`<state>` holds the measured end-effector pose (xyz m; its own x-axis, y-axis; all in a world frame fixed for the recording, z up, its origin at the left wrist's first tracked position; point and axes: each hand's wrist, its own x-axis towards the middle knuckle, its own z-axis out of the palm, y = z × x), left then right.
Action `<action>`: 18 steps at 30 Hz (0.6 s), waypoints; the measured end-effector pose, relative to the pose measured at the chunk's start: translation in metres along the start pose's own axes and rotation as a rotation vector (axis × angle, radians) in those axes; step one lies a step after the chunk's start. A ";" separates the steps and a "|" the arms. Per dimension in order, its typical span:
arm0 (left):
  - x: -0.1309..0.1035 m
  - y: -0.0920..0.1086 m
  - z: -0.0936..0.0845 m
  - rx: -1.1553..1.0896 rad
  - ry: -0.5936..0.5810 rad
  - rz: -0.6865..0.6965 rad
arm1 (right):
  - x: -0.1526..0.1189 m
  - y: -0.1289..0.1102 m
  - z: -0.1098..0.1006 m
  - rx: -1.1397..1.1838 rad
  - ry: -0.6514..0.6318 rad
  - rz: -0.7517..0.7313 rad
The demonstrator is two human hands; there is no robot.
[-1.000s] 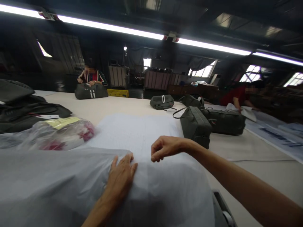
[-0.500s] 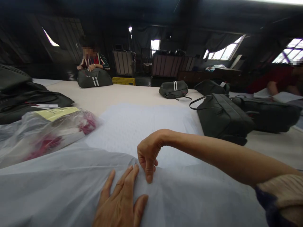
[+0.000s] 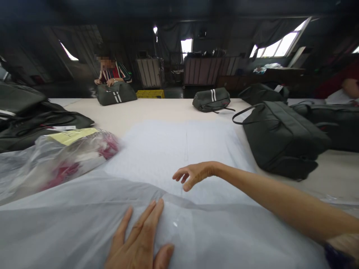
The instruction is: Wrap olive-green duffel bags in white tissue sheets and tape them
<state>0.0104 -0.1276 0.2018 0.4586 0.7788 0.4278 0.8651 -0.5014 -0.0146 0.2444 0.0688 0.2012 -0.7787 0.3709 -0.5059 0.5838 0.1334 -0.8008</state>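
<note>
So from the head cam, the left hand (image 3: 134, 244) is pretty much flat on the grey sheet (image 3: 64, 228), fingers spread and straight, not pinching anything as far as I can see. That sheet fills the whole front of the counter (image 3: 168, 106), kinda wrinkly, with a raised edge running just past the fingertips. There's a little shiny spot on it right of the left hand, too small to tell what it is.

The right hand (image 3: 198, 175) hangs over that edge, fingers loosely curled and apart, nothing in them. Under and beyond it the white sheet (image 3: 165, 144) lies flat, with a crease down the middle.

Left of the white sheet there's a clear plastic bag (image 3: 84, 164) with pinkish red stuff in it and a yellow label (image 3: 72, 136) on top. Behind that, a dark pile of bags (image 3: 25, 102). On the right a big dark bag (image 3: 286, 138) sits tilted, strap looping toward the sheet. Far side: a small striped bag (image 3: 211, 100), plus a co-worker (image 3: 123, 71) with both hands at another bag (image 3: 117, 95).
</note>
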 end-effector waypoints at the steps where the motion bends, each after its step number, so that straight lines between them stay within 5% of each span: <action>1: 0.002 -0.001 -0.001 0.002 0.007 0.017 | -0.001 -0.001 0.003 0.061 -0.022 -0.046; 5: 0.006 0.011 -0.003 -0.025 0.055 -0.042 | -0.008 -0.003 0.020 0.095 -0.112 -0.052; 7: 0.010 0.022 -0.002 -0.088 0.025 -0.114 | -0.019 -0.002 0.017 -0.058 0.081 0.068; 9: 0.016 0.031 -0.003 -0.202 -0.066 -0.224 | -0.033 -0.011 0.005 -0.298 0.414 0.141; 12: 0.029 0.036 -0.007 -0.415 -0.191 -0.366 | -0.054 -0.054 0.002 -0.375 0.682 0.035; 15: 0.035 0.039 -0.005 -0.528 -0.197 -0.406 | -0.063 -0.108 0.050 -0.214 0.750 -0.156; 18: 0.033 0.041 0.006 -0.522 -0.106 -0.306 | -0.046 -0.132 0.117 -0.129 0.763 -0.235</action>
<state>0.0624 -0.1198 0.2101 0.2458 0.9364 0.2504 0.7593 -0.3466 0.5508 0.1763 -0.0738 0.2924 -0.5408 0.8385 0.0665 0.4823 0.3739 -0.7922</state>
